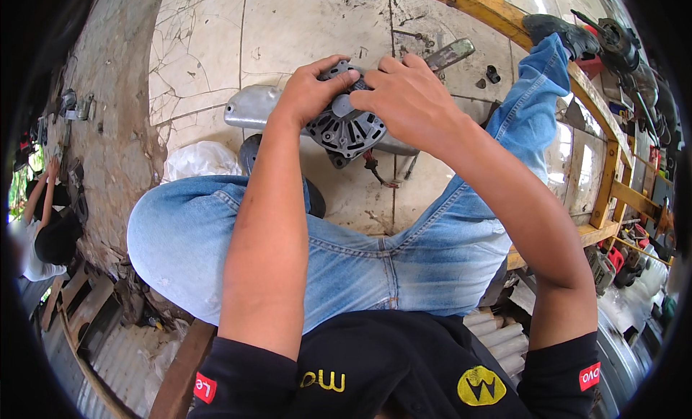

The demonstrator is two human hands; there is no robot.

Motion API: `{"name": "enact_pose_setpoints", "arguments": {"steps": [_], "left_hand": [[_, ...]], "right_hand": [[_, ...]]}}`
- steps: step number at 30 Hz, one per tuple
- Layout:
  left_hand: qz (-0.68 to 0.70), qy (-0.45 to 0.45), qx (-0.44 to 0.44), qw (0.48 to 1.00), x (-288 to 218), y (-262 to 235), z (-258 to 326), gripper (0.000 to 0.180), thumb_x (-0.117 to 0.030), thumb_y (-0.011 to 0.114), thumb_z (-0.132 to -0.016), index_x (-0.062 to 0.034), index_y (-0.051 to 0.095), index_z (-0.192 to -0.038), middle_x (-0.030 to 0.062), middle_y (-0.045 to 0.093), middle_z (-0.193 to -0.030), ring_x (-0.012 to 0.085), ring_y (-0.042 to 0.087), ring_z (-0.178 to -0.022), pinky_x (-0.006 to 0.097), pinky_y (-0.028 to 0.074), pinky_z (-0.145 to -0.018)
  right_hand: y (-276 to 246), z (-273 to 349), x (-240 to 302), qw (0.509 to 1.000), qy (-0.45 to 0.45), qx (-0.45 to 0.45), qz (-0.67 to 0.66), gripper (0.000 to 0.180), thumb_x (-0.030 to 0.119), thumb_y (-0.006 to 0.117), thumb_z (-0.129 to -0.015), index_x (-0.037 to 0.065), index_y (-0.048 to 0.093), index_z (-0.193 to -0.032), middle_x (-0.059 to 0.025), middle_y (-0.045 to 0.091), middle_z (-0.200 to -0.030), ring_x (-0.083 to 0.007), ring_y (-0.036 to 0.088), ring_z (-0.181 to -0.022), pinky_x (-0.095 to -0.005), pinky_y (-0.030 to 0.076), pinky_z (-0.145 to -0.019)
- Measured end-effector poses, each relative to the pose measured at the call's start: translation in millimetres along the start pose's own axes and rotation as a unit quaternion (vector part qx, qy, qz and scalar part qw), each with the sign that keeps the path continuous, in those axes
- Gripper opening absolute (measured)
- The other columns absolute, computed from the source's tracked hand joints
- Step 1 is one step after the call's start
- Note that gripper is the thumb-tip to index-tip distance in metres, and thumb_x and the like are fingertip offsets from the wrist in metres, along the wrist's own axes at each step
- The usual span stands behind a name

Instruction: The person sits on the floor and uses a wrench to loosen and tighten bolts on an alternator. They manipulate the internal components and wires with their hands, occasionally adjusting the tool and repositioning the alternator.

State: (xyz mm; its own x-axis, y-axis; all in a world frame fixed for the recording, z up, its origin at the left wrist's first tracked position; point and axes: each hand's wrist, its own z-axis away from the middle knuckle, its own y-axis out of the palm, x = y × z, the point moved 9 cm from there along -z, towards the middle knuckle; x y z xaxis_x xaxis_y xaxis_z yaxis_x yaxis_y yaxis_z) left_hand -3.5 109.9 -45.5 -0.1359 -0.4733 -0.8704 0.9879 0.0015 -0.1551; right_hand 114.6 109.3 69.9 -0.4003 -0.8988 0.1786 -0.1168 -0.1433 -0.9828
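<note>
A grey alternator (349, 133) with a slotted, finned housing rests in front of me between my legs. My left hand (308, 94) grips its far left side, thumb across the top and fingers over the edge. From the right, my right hand (411, 102) bends its fingers in against the alternator's upper right side; whatever lies between them is hidden. Reddish-brown wires (373, 166) hang from the near side. Beneath or behind the alternator lies a long silver metal cover (249, 106), its left end sticking out past my left wrist.
A worn flat bar (450, 54), a bolt (413, 36) and a small black part (493, 74) lie on the cracked tiles. White plastic (202, 161) sits by my left knee. A yellow metal frame (602, 174) stands at right. Another person (54, 235) works at far left.
</note>
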Motion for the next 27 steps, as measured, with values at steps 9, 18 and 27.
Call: {"name": "enact_pose_setpoints", "arguments": {"steps": [9,18,27], "left_hand": [[-0.009,-0.008,-0.003,1.0,3.4,-1.3,1.0,0.049,-0.03,0.076,-0.089,-0.0083,0.065,-0.131,0.009,0.07,-0.107,0.0139,0.064,-0.091,0.029,0.053,-0.082],[0.005,0.016,0.002,1.0,1.9,-0.8,-4.3,0.049,-0.029,0.075,-0.089,-0.0071,0.064,-0.131,0.0088,0.07,-0.108,0.0144,0.064,-0.093,0.029,0.052,-0.084],[0.002,0.002,-0.015,1.0,2.6,-3.7,1.0,0.052,-0.03,0.076,-0.088,-0.0053,0.064,-0.131,0.0106,0.07,-0.11,0.0157,0.065,-0.095,0.029,0.052,-0.086]], "right_hand": [[4.1,0.2,0.2,0.999,0.014,0.037,0.004,0.023,0.005,0.064,-0.079,0.019,0.071,-0.096,-0.0004,0.065,-0.091,-0.0211,0.058,-0.097,-0.037,0.042,-0.081],[-1.2,3.4,-12.0,0.998,0.048,0.038,-0.018,0.025,0.006,0.064,-0.08,0.017,0.068,-0.102,-0.0038,0.065,-0.091,-0.0251,0.06,-0.099,-0.0406,0.044,-0.083],[-7.1,44.2,-32.3,0.902,0.287,0.057,-0.317,0.02,0.01,0.057,-0.089,0.003,0.051,-0.107,-0.0239,0.065,-0.081,-0.0453,0.064,-0.08,-0.0536,0.049,-0.07]]}}
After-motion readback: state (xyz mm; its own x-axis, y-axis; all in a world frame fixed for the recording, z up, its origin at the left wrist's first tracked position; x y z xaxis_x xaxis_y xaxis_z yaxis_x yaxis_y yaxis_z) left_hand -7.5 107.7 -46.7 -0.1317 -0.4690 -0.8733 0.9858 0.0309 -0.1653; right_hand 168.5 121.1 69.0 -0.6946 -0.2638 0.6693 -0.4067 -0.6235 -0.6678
